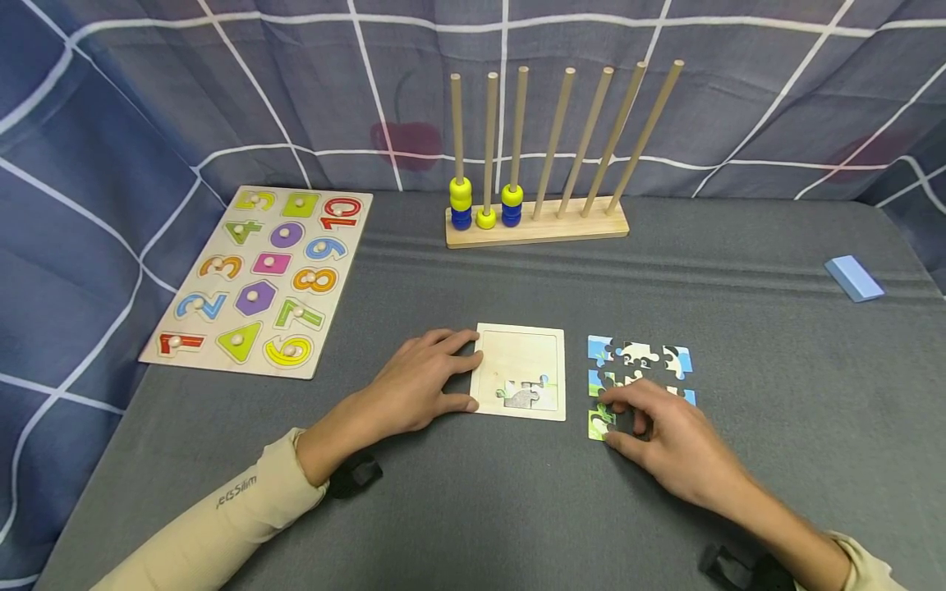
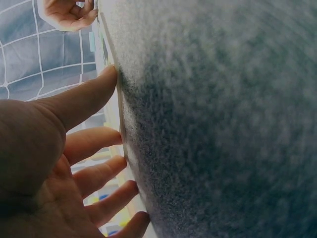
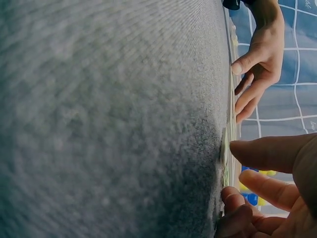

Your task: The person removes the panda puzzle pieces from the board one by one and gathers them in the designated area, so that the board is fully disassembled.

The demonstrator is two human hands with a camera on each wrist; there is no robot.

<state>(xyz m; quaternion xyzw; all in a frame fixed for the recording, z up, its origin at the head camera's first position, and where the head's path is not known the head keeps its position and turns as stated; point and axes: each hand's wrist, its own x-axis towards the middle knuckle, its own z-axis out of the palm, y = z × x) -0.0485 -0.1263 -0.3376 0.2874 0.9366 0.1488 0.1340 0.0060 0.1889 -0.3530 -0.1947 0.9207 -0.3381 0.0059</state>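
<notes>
A square wooden puzzle board [image 1: 517, 353] lies flat in the middle of the table, with a grey and white puzzle piece [image 1: 521, 398] in its lower right. My left hand [image 1: 414, 386] rests at the board's left side, its thumb and extended fingertips touching the edge. In the left wrist view that hand [image 2: 59, 144] has its fingers spread along the rim. My right hand [image 1: 672, 443] is over the loose pieces on the right. Its thumb and bent index finger pinch a green puzzle piece [image 1: 597, 424] at opposite edges, low against the table. Some pieces are partly hidden by this hand.
Several loose puzzle pieces [image 1: 637, 353] lie in rows right of the board. A number-and-shape peg board [image 1: 332, 316] is at the left. At the back stands a wooden bead rack [image 1: 539, 234] with upright rods. A light blue block [image 1: 855, 277] lies far right.
</notes>
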